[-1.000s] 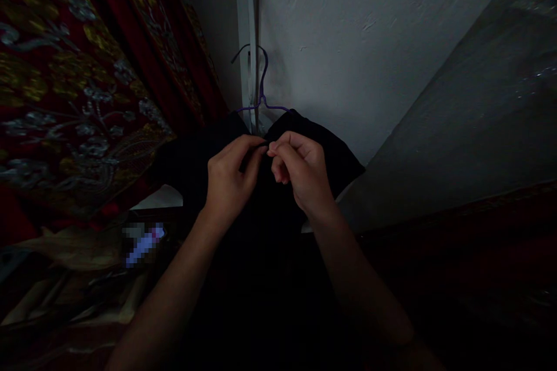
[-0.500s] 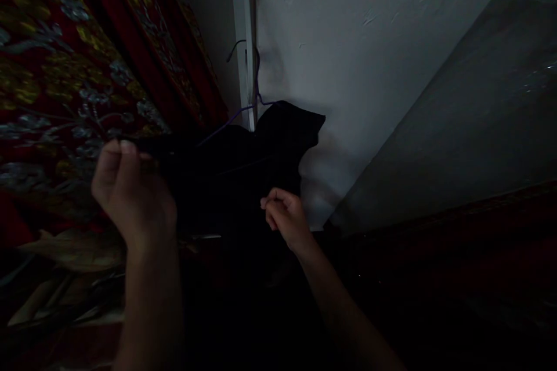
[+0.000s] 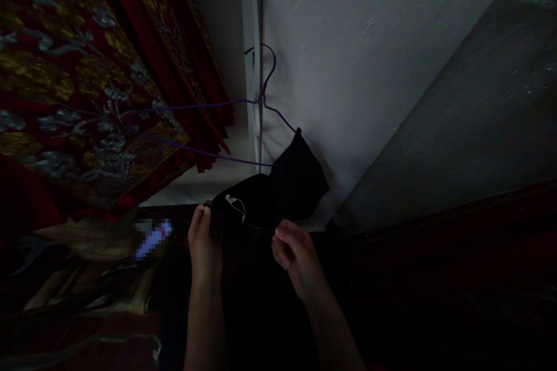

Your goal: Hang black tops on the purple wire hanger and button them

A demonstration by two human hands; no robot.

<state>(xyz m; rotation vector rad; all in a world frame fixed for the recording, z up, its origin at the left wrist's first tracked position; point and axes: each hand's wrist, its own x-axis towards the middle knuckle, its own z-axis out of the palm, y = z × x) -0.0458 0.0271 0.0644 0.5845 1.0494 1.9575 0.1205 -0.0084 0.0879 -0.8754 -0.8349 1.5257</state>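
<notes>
A black garment hangs by one side from a purple wire hanger. The hanger's left arm is bare, and its hook goes over a pale vertical strip on the wall. My left hand pinches the garment's left part, near a thin white loop on the cloth. Lower right of it, my right hand has its fingers closed at the garment's edge. Dim light hides the cloth's lower folds.
Red drapery with gold and silver embroidery hangs at the left. A pale wall stands behind the hanger. Tan wrapped material and a blurred bluish item lie at the lower left.
The garment's left side has come off the hanger, baring its left arm. My left hand has moved right and down with the cloth; my right hand has shifted slightly lower.
</notes>
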